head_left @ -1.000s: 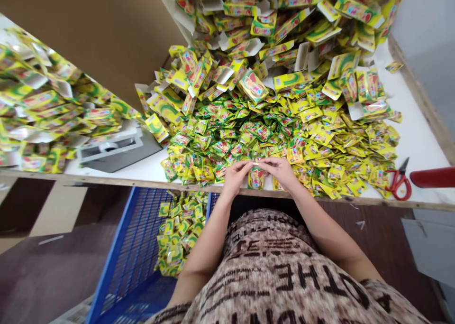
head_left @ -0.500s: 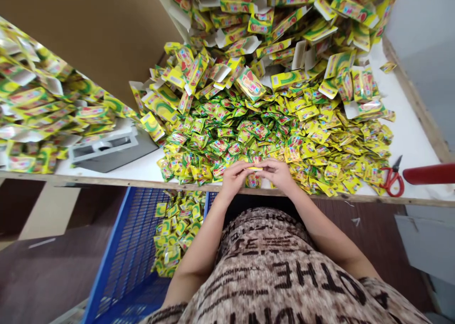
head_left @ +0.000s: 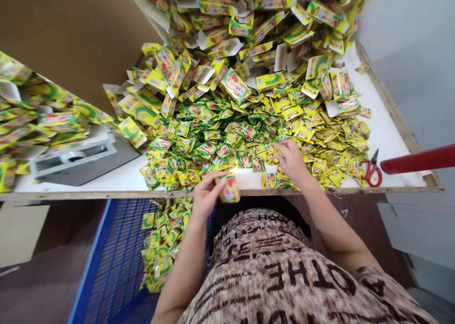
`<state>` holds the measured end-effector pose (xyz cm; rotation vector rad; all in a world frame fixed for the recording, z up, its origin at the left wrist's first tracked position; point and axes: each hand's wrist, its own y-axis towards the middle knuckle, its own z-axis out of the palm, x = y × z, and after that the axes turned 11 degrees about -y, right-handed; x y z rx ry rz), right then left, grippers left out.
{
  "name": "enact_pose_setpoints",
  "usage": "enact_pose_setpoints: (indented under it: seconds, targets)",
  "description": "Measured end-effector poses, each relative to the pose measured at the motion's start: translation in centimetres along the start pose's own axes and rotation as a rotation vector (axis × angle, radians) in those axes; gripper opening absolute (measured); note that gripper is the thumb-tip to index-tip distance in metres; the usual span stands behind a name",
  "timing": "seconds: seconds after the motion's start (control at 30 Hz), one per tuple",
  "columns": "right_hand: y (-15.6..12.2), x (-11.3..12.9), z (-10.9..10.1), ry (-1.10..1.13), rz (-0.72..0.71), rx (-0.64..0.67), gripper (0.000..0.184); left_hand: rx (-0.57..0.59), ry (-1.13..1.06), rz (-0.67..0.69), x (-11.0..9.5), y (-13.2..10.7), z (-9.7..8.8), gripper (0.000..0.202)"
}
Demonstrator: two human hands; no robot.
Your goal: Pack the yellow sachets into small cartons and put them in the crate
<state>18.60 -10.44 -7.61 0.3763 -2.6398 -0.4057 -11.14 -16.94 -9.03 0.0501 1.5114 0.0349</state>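
Note:
My left hand [head_left: 205,197] is closed around a small yellow-and-green box [head_left: 229,188] at the table's front edge, above the gap to the crate. My right hand [head_left: 292,159] reaches forward onto the heap of small yellow-green sachets [head_left: 249,139], its fingers curled on the sachets; what they grip is hidden. Behind the sachets lies a pile of flat and folded cartons [head_left: 249,39] in the same colours.
A blue plastic crate [head_left: 106,257] below the table holds several filled packets [head_left: 159,238]. Red scissors [head_left: 371,171] lie at the right, beside a red bar [head_left: 419,159]. A grey device [head_left: 78,158] sits at the left. More cartons [head_left: 39,120] are stacked far left.
Both hands held one box together at the table edge. Now the left hand holds the box alone, lower and left, and the right hand has reached forward into the sachets. The view shifted right.

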Motion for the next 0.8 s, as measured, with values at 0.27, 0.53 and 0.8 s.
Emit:
enact_pose_setpoints:
  seconds: [0.27, 0.53, 0.8]
  targets:
    - [0.2, -4.4, -1.2, 0.055, 0.105, 0.190, 0.014, 0.039, 0.674, -0.859, 3.0, -10.4, -16.6, 0.060]
    - [5.7, -5.8, -0.9, -0.178, 0.099, 0.188, 0.035, 0.360, 0.208, -0.582, -5.4, -3.1, -8.3, 0.040]
    - [2.9, -3.8, -1.7, -0.469, -0.016, 0.184, 0.017, -0.057, 0.418, 0.289, -6.9, 20.8, 5.1, 0.017]
